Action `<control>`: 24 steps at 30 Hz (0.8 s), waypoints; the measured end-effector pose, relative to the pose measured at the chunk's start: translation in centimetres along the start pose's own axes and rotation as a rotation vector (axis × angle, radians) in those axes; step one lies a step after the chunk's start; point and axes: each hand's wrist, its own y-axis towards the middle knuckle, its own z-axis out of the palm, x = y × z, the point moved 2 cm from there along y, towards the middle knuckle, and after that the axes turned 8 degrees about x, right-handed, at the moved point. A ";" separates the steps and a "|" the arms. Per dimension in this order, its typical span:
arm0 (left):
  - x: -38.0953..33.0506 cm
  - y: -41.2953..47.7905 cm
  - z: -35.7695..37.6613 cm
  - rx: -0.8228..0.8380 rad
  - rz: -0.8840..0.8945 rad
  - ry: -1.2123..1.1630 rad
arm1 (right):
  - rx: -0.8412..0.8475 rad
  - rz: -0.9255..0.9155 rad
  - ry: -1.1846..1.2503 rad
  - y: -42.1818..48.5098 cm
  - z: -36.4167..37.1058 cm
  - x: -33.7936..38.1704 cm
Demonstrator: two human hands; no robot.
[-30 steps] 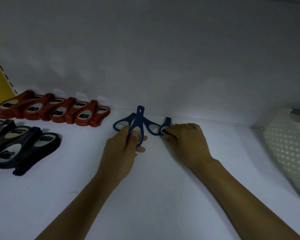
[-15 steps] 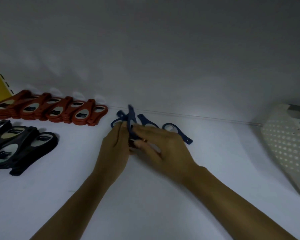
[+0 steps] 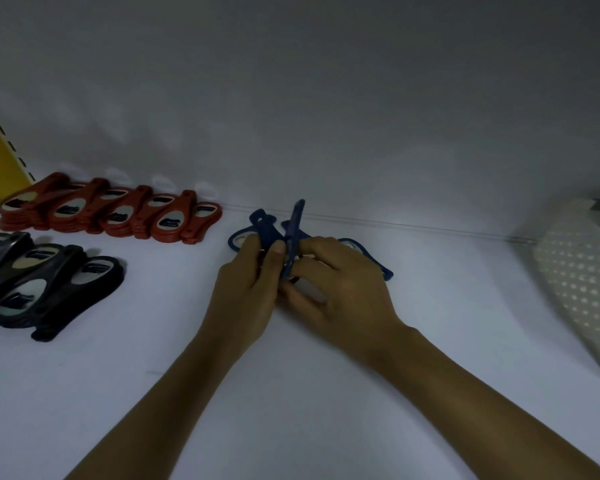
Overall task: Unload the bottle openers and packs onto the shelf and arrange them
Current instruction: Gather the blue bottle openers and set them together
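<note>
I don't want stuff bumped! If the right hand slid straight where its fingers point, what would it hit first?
The right hand points left, so probably the upright blue opener it seems to pinch; the left hand sits just behind that.

Upright blue opener (image 3: 297,220): stands on edge mid-shelf, tip up, lower end pinched between left hand (image 3: 246,292) and right hand (image 3: 340,289)

Second blue opener (image 3: 265,230): flat, just left of the upright one, partly under the left fingers

Third blue opener (image 3: 378,263): flat to the right, handle pointing near-right, partly hidden by the right hand

Red openers (image 3: 111,213): overlapped row, far left along the back wall, metal ovals up

Black openers (image 3: 49,285): overlapped row, nearer, at the left edge

All on the white shelf (image 3: 326,393)
</note>
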 end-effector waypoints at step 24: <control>0.5 0.2 -0.2 0.167 -0.035 -0.229 | 0.243 -0.075 -0.075 0.8 -0.6 0.5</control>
